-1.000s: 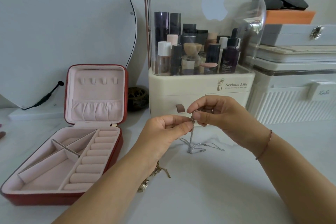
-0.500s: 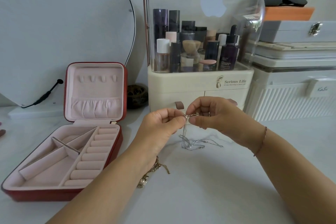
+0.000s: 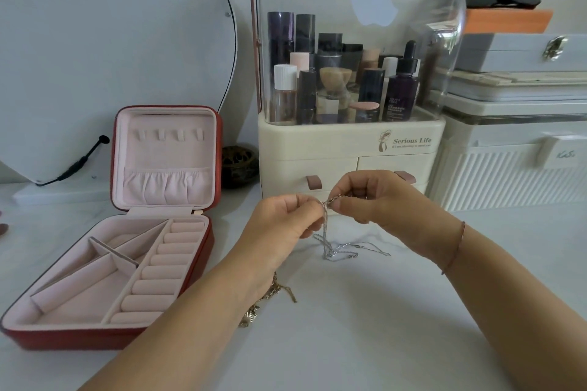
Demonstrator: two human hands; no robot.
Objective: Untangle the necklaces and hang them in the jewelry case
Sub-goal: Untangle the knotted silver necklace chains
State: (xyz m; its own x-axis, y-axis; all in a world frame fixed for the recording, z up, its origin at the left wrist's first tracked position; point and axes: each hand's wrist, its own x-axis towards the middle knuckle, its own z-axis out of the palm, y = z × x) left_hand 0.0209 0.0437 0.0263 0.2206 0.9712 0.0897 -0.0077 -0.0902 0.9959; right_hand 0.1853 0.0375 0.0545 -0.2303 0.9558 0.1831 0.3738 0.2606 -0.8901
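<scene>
My left hand (image 3: pixel 282 222) and my right hand (image 3: pixel 378 200) pinch the top of a thin silver necklace (image 3: pixel 341 249) between them, above the white table. Its chain hangs down and lies in a tangled heap on the table below my hands. A gold necklace (image 3: pixel 276 290) lies on the table, partly hidden under my left forearm. The red jewelry case (image 3: pixel 111 335) stands open at the left, with a pink lining. Its upright lid (image 3: pixel 165 149) shows a row of small hooks and a gathered pocket, and nothing hangs there.
A cream cosmetics organiser (image 3: pixel 349 152) with a clear dome full of bottles stands right behind my hands. White storage boxes (image 3: pixel 514 165) are stacked at the right. A round mirror (image 3: pixel 111 41) leans at the back left, and a small dark bowl (image 3: pixel 239 165) sits beside the case.
My hands have drawn slightly apart while working the silver chain, and the view has shifted a little. The heap on the table has changed shape slightly.
</scene>
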